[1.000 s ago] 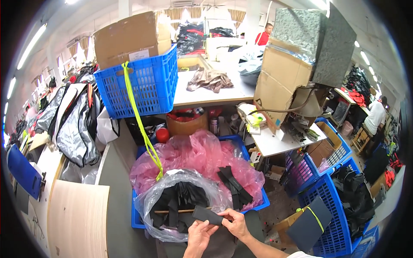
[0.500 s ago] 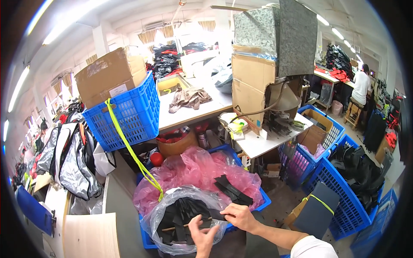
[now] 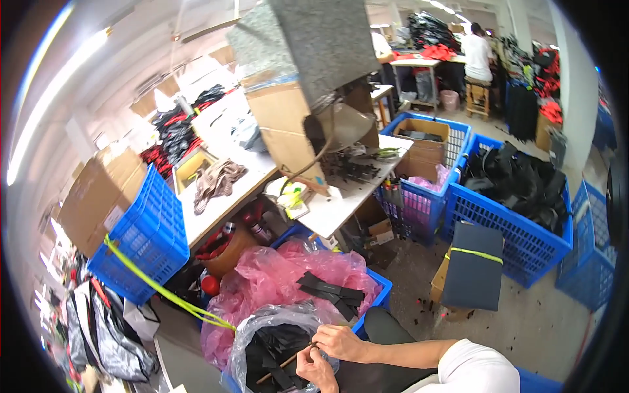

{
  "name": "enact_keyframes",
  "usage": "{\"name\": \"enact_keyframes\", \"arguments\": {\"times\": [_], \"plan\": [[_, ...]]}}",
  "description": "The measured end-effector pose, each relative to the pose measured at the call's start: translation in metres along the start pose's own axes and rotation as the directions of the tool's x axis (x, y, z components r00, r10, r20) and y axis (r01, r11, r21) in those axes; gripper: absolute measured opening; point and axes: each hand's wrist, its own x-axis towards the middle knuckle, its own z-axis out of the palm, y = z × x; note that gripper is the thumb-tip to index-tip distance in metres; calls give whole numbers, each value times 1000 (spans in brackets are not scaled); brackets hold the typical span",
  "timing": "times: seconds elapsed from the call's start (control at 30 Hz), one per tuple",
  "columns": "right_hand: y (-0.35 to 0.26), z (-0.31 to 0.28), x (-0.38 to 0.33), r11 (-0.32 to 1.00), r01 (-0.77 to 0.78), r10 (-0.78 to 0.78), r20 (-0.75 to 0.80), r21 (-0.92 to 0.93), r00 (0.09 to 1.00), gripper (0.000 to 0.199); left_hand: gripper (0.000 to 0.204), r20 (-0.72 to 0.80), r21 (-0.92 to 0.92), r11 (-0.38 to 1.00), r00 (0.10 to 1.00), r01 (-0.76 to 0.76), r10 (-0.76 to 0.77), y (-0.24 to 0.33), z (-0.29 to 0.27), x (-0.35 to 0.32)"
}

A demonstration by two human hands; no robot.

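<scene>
My two hands meet above the right rim of a clear plastic bag (image 3: 244, 335). The fingers of my right hand (image 3: 339, 342) pinch a small black strip (image 3: 314, 344), mostly hidden by them. Close below, my left hand (image 3: 316, 369) has thumb and fingers closed at the same strip. Inside the bag lie many flat black strips (image 3: 265, 354) and a thin wooden stick (image 3: 285, 361). Just behind, more black strips (image 3: 331, 293) rest on crumpled pink plastic sheeting (image 3: 272, 272) in a blue crate (image 3: 383, 293).
At the left, a yellow-green strap (image 3: 164, 286) runs from a raised blue crate (image 3: 147, 232) to the bag. A small white table (image 3: 327, 213) holds a cardboard-covered machine (image 3: 282, 128). Right of me stand a strapped dark stack (image 3: 473, 275) and a blue crate (image 3: 508, 239) of black pieces.
My view has turned to the right and tilted. My left hand, earlier open with fingers apart, has closed and come up against my right hand at the black strip.
</scene>
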Motion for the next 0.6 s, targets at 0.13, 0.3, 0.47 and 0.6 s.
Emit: {"name": "enact_keyframes", "arguments": {"times": [0.13,0.3,0.47,0.6], "plan": [[16,12,-18,986,-158,161,-83,50,983,9,14,122,289,927,969,-241,214,-9,7,0],[38,35,-57,-327,-574,555,644,751,527,9,17,345,460,800,908,-386,239,-33,-2,-2],[27,26,-59,-761,-420,335,854,494,398,15,19,510,123,988,848,95,-144,-7,-13,-5],[26,24,-32,174,-637,563,454,751,690,20,16,430,-9,990,894,140,-123,-4,-7,-5]]}}
